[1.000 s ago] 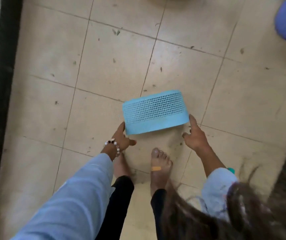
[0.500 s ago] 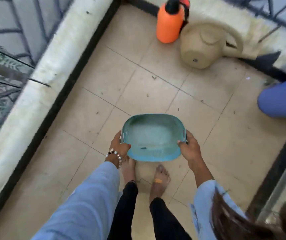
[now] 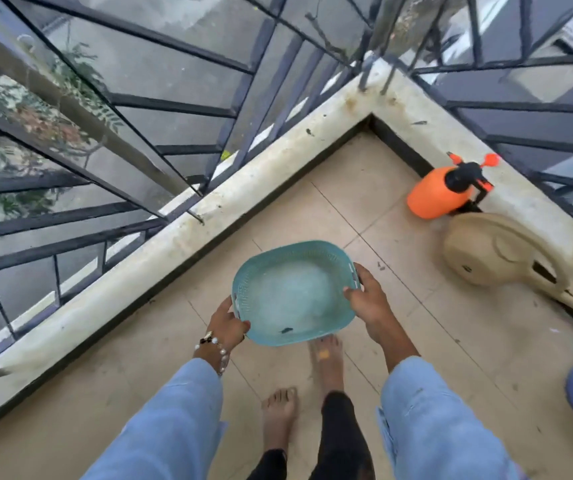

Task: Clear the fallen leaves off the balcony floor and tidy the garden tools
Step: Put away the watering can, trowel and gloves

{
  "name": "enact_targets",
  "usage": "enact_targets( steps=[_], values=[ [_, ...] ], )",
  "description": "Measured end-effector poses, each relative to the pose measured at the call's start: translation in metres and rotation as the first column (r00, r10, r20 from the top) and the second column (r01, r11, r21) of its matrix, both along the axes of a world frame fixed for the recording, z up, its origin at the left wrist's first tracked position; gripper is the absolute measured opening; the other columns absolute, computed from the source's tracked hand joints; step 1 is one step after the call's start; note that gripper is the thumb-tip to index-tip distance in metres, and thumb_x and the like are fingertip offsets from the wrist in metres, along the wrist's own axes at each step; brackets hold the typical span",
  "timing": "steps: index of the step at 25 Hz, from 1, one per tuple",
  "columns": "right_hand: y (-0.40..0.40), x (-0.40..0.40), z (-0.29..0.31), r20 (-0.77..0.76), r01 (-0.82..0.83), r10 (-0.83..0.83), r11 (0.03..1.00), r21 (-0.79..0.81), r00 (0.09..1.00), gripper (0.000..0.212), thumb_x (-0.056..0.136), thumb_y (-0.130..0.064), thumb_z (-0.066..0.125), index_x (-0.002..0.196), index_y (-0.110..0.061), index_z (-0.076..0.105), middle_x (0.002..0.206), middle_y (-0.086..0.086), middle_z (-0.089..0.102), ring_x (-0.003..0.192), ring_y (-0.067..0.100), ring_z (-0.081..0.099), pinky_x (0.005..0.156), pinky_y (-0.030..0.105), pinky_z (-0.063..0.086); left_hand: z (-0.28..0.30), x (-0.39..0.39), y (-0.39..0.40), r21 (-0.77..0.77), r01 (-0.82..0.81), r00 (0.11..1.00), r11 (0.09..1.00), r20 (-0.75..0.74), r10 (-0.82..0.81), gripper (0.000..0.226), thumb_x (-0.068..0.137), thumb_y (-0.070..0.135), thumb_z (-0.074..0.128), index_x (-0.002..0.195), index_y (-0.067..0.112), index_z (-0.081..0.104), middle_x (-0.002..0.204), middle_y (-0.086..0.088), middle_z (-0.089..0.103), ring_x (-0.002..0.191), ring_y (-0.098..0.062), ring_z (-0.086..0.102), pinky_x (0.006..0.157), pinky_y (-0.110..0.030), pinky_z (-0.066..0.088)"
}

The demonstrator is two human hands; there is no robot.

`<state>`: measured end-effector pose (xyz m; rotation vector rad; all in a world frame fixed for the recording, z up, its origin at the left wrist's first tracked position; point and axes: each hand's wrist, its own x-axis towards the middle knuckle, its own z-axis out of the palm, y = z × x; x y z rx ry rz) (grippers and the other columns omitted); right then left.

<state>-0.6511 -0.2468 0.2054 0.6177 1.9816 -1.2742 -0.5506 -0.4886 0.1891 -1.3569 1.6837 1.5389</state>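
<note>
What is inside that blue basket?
The basket looks almost empty: one small dark scrap lies near its near edge. The floor and part of a foot beneath it are hidden.

I see both hands gripping a teal perforated plastic basket, left hand and right hand on opposite rims. Beyond my right hand stand an orange plastic pump sprayer and a beige plastic watering can.

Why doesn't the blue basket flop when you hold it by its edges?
The basket is probably stiff plastic: it keeps its rounded shape though the left hand and right hand grip only opposite rims. It likely feels light, since the walls are thin mesh and only one small dark bit lies inside. It could tip if one hand let go.
</note>
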Motion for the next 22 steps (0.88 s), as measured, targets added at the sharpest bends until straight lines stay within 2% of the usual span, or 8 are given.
enact_targets(
  steps=[5, 7, 9, 12, 17, 20, 22],
  values=[
    [-0.066, -0.073, -0.108, 0.064, -0.184, 0.188, 0.981, -0.059, 0.98, 0.063, 0.083, -0.009, 0.046, 0.132, -0.049, 0.041, 0.122, -0.005, 0.059, 0.108, 0.025, 0.059, 0.085, 0.047, 0.056, -0.095, -0.036, -0.043, 0.006, -0.132, 0.991, 0.991, 0.022, 0.131, 0.072, 0.078, -0.013, 0.057, 0.14, 0.021, 0.043, 0.113, -0.017, 0.066, 0.101, -0.038, 0.064, 0.088, -0.061, 0.051],
    [-0.09, -0.1, -0.16, 0.083, -0.251, 0.257, 0.965, -0.075, 0.963, 0.064, 0.083, -0.011, 0.046, 0.133, -0.05, 0.038, 0.126, -0.004, 0.057, 0.111, 0.026, 0.058, 0.085, 0.048, 0.055, -0.136, -0.05, -0.053, 0.01, -0.19, 0.981, 0.982, 0.029, 0.189, 0.074, 0.081, -0.014, 0.055, 0.141, 0.026, 0.039, 0.118, -0.015, 0.063, 0.103, -0.039, 0.062, 0.085, -0.054, 0.053],
    [-0.107, -0.119, -0.194, 0.092, -0.294, 0.301, 0.952, -0.083, 0.949, 0.066, 0.085, -0.011, 0.047, 0.138, -0.049, 0.033, 0.133, -0.004, 0.053, 0.116, 0.027, 0.056, 0.089, 0.05, 0.053, -0.165, -0.063, -0.062, 0.026, -0.255, 0.966, 0.967, 0.056, 0.253, 0.076, 0.083, -0.013, 0.054, 0.14, 0.034, 0.036, 0.12, -0.012, 0.061, 0.104, -0.036, 0.06, 0.076, -0.044, 0.052],
    [-0.133, -0.144, -0.24, 0.099, -0.355, 0.36, 0.933, -0.065, 0.928, 0.072, 0.088, -0.009, 0.048, 0.145, -0.046, 0.022, 0.141, -0.006, 0.045, 0.12, 0.026, 0.052, 0.094, 0.051, 0.051, -0.207, -0.082, -0.074, 0.057, -0.358, 0.932, 0.932, 0.077, 0.353, 0.073, 0.085, -0.014, 0.053, 0.136, 0.036, 0.038, 0.124, -0.011, 0.059, 0.11, -0.034, 0.057, 0.077, -0.041, 0.05],
    [-0.161, -0.165, -0.276, 0.095, -0.43, 0.432, 0.902, -0.043, 0.897, 0.082, 0.089, -0.001, 0.047, 0.15, -0.039, 0.009, 0.148, -0.002, 0.037, 0.126, 0.026, 0.046, 0.101, 0.05, 0.045, -0.239, -0.103, -0.092, 0.057, -0.489, 0.872, 0.871, 0.049, 0.486, 0.076, 0.087, -0.015, 0.053, 0.141, 0.035, 0.038, 0.121, -0.007, 0.059, 0.107, -0.029, 0.057, 0.074, -0.039, 0.05],
    [-0.161, -0.165, -0.28, 0.068, -0.451, 0.453, 0.891, -0.049, 0.889, 0.079, 0.091, 0.0, 0.048, 0.15, -0.038, 0.011, 0.154, -0.005, 0.029, 0.135, 0.022, 0.038, 0.11, 0.045, 0.037, -0.243, -0.102, -0.093, 0.07, -0.521, 0.854, 0.851, 0.037, 0.52, 0.079, 0.086, -0.015, 0.052, 0.143, 0.038, 0.036, 0.126, -0.007, 0.06, 0.11, -0.028, 0.058, 0.077, -0.036, 0.05],
    [-0.159, -0.163, -0.271, 0.039, -0.467, 0.469, 0.882, -0.058, 0.882, 0.076, 0.093, -0.001, 0.049, 0.151, -0.036, 0.013, 0.157, -0.006, 0.023, 0.139, 0.02, 0.031, 0.114, 0.045, 0.031, -0.233, -0.097, -0.088, 0.089, -0.527, 0.85, 0.845, 0.035, 0.526, 0.082, 0.087, -0.015, 0.052, 0.148, 0.034, 0.029, 0.136, -0.005, 0.053, 0.112, -0.025, 0.055, 0.08, -0.034, 0.046]
  ],
)
